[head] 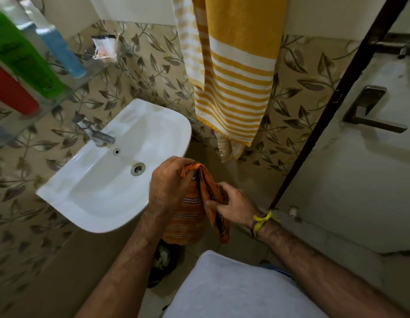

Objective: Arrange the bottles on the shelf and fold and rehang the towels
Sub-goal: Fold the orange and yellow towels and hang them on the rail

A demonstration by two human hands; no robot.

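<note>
An orange striped towel (188, 222) hangs folded between my hands, just right of the sink. My left hand (168, 183) grips its top edge. My right hand (234, 204) pinches its right fold lower down. A yellow and white striped towel (236, 72) hangs on the wall at the top centre. On a glass shelf (68, 88) at the upper left stand a green bottle (25, 56), a blue bottle (59, 49) and a red bottle (12, 90), all blurred and partly cut off by the frame edge.
A white sink (103, 203) with a metal tap (96, 133) sits at the left. A door with a lever handle (369, 113) and dark frame (332, 106) stands at the right. A torn sachet (105, 48) hangs on the leaf-patterned tile wall. A dark bin (162, 262) sits on the floor.
</note>
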